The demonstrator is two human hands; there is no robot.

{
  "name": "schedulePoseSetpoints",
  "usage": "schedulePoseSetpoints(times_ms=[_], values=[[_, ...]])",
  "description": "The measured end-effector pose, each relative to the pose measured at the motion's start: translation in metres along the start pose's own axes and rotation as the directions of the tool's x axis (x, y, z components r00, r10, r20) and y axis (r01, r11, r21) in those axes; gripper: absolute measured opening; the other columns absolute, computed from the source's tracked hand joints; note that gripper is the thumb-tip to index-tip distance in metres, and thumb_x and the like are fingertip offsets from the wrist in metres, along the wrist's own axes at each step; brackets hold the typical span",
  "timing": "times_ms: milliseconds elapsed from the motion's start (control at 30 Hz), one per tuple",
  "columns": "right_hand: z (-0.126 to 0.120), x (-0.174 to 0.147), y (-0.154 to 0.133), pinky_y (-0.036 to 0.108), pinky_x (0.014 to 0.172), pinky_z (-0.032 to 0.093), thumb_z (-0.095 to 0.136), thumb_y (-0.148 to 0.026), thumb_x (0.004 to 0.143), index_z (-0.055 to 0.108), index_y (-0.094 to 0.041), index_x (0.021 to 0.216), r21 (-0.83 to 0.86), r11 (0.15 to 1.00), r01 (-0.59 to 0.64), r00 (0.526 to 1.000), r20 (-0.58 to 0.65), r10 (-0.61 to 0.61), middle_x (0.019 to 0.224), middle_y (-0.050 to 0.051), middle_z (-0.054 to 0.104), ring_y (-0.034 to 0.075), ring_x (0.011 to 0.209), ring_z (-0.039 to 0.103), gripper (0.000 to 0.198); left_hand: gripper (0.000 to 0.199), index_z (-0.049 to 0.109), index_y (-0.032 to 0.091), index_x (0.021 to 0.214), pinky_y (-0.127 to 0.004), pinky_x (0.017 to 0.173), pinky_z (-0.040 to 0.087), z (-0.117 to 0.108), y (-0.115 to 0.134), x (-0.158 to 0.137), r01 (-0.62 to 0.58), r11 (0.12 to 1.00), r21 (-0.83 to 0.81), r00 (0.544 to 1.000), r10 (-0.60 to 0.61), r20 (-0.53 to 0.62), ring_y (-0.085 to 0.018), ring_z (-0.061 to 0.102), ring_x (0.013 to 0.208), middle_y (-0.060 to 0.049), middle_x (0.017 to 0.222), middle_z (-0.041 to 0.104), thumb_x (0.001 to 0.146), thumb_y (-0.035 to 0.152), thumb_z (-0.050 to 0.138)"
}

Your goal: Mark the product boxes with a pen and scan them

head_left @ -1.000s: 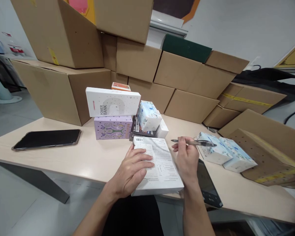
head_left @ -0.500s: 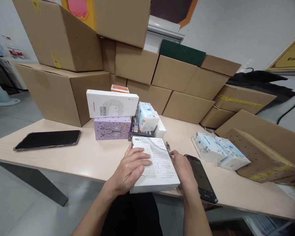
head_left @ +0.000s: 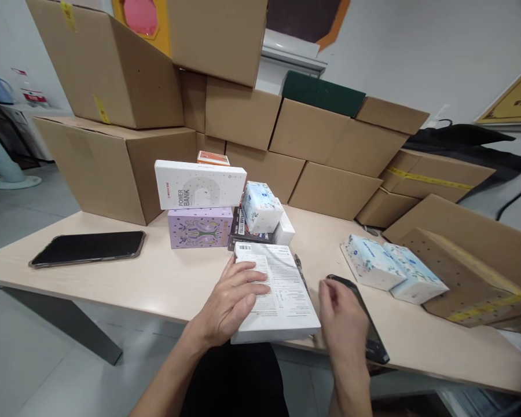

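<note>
My left hand [head_left: 234, 301] lies on the printed top of a white box [head_left: 282, 289], its fingers stretched out flat. The box rests at the table's front edge, tilted a little toward me. To the right of it, my right hand [head_left: 345, 318] is blurred, with its fingers curled together. Whether anything is between them is hidden. That hand is in front of a black handheld device [head_left: 375, 347] and covers part of it. A slim dark pen-like item [head_left: 301, 271] lies along the white box's right edge.
A power bank box [head_left: 200, 186] stands on a purple patterned box [head_left: 200, 227]. Tissue packs [head_left: 260, 208] sit beside them, with two more tissue packs [head_left: 371, 263] at right. A phone [head_left: 89, 248] lies left. Cardboard boxes [head_left: 243, 113] are stacked behind; an open carton [head_left: 469, 278] stands right.
My right hand has left the white box's right edge and moved right, over the black device, its fingers curled. The pen-like item shows more fully. My left hand stays on the box.
</note>
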State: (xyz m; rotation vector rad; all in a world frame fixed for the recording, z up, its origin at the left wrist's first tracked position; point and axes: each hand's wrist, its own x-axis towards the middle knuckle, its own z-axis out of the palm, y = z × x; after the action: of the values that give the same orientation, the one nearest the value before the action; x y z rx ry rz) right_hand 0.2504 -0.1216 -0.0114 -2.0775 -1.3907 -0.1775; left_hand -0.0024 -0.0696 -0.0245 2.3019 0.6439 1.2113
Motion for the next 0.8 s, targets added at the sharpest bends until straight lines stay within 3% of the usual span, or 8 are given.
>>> schedulePoseSetpoints(times_ms=[33,100,200,367,533,667,800], values=[[-0.005,-0.008,0.008,0.038,0.083,0.048,0.030,-0.061,0.097,0.066,-0.013,0.110,0.020,1.000,0.005,0.993,-0.118,-0.003,0.102,0.017,0.069,0.027,0.090,0.065,0.061,0.039,0.072,0.022,0.116,-0.053,0.123,0.017,0.000,0.000,0.000,-0.005,1.000,0.004,1.000,0.005,0.001,-0.028,0.044,0.136,-0.007,0.127,0.068,0.102,0.033,0.037],[-0.013,-0.024,0.026,0.048,0.091,0.047,0.026,-0.076,0.091,0.063,-0.008,0.121,-0.064,0.998,-0.013,0.972,-0.233,-0.002,0.108,0.023,0.067,0.036,0.101,0.063,0.083,0.039,0.071,0.021,0.117,-0.053,0.123,0.018,-0.001,0.001,0.000,-0.009,1.000,0.009,1.000,0.009,0.002,-0.028,0.044,0.136,-0.007,0.127,0.068,0.102,0.033,0.037],[-0.016,-0.038,0.049,0.059,0.092,0.045,0.019,-0.085,0.084,0.049,-0.002,0.142,-0.252,0.960,-0.124,0.978,-0.192,0.076,0.123,0.031,0.060,0.047,0.112,0.058,0.106,0.039,0.071,0.021,0.118,-0.054,0.122,0.019,-0.001,0.002,0.000,-0.018,1.000,0.005,1.000,0.018,-0.011,-0.029,0.044,0.137,-0.008,0.128,0.067,0.102,0.033,0.038],[-0.004,-0.040,0.067,0.057,0.089,0.046,0.035,-0.078,0.085,0.039,-0.007,0.150,-0.361,0.914,-0.183,0.981,-0.002,0.195,0.125,0.029,0.058,0.048,0.109,0.059,0.097,0.038,0.071,0.021,0.119,-0.055,0.122,0.020,0.001,0.002,-0.001,0.000,1.000,-0.024,0.999,-0.001,-0.043,-0.029,0.044,0.137,-0.009,0.128,0.067,0.102,0.034,0.040],[0.003,-0.037,0.069,0.056,0.092,0.044,0.041,-0.064,0.088,0.043,-0.009,0.148,-0.337,0.924,-0.180,0.982,-0.016,0.186,0.117,0.026,0.062,0.044,0.109,0.058,0.081,0.040,0.072,0.021,0.118,-0.055,0.122,0.022,0.002,0.001,-0.001,0.022,0.998,-0.063,0.999,-0.025,-0.046,-0.030,0.043,0.138,-0.009,0.128,0.068,0.102,0.037,0.039],[0.000,-0.034,0.070,0.057,0.099,0.039,0.041,-0.060,0.087,0.044,-0.003,0.145,-0.228,0.956,-0.183,0.983,-0.026,0.182,0.117,0.028,0.063,0.043,0.109,0.059,0.082,0.042,0.073,0.021,0.115,-0.055,0.122,0.021,0.002,0.001,0.000,0.051,0.995,-0.091,0.997,-0.057,-0.059,-0.030,0.045,0.137,-0.009,0.127,0.069,0.102,0.039,0.038],[-0.009,-0.037,0.055,0.057,0.105,0.037,0.043,-0.066,0.083,0.041,-0.003,0.147,0.008,0.980,-0.201,0.979,-0.028,0.201,0.127,0.028,0.060,0.043,0.121,0.054,0.090,0.043,0.074,0.022,0.112,-0.055,0.122,0.019,0.002,0.002,0.000,0.073,0.993,-0.094,0.995,-0.080,-0.067,-0.029,0.046,0.135,-0.008,0.125,0.070,0.102,0.040,0.037]])
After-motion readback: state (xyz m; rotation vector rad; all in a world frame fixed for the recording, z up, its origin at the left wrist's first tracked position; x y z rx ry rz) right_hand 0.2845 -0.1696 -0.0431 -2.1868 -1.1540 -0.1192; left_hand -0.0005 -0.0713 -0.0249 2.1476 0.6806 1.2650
